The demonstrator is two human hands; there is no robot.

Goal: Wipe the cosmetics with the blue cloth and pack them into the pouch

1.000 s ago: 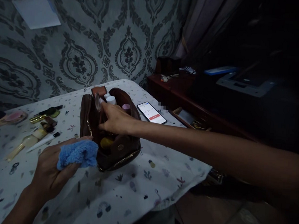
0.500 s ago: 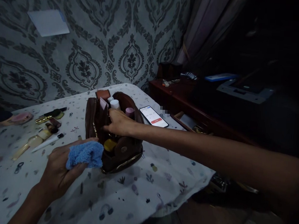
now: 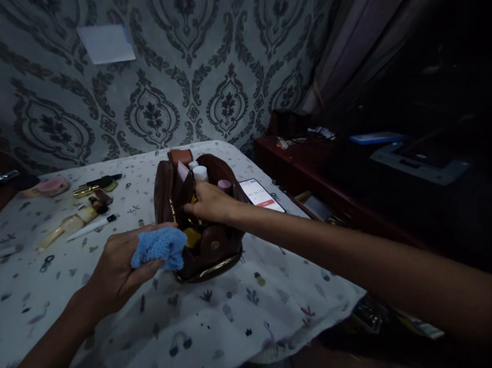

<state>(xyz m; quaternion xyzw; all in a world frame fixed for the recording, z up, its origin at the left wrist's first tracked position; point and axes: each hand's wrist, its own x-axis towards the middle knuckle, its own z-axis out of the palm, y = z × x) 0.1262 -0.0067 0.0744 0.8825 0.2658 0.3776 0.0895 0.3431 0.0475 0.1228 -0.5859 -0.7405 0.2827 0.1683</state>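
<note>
Head view, and your right hand (image 3: 211, 199) is in deep, fingers curled inside the brown zip-up bag (image 3: 225, 243); the fingertips are hidden, so whether they have hold of anything, I can't tell. Your left hand (image 3: 118, 259) has the blue terry cloth (image 3: 161, 248) bunched between thumb and fingers, no gap showing. The bag stands right under your right hand and just beyond the cloth; whether cloth and bag touch isn't clear. Just past your right knuckles, a white-capped bottle (image 3: 200, 173); beside them, a pink cap (image 3: 224, 185); nearer you, something yellow (image 3: 192, 237). For tidy work in there, I'd lift your wrist clear of that pink cap and pinch one item at a time. Best let your left knuckles steady the rim, cloth tucked away from the zip teeth (image 3: 172, 210). Behind your right forearm, the partly hidden phone (image 3: 257, 192); beyond your left hand, a black-capped white tube (image 3: 90, 228).
</note>
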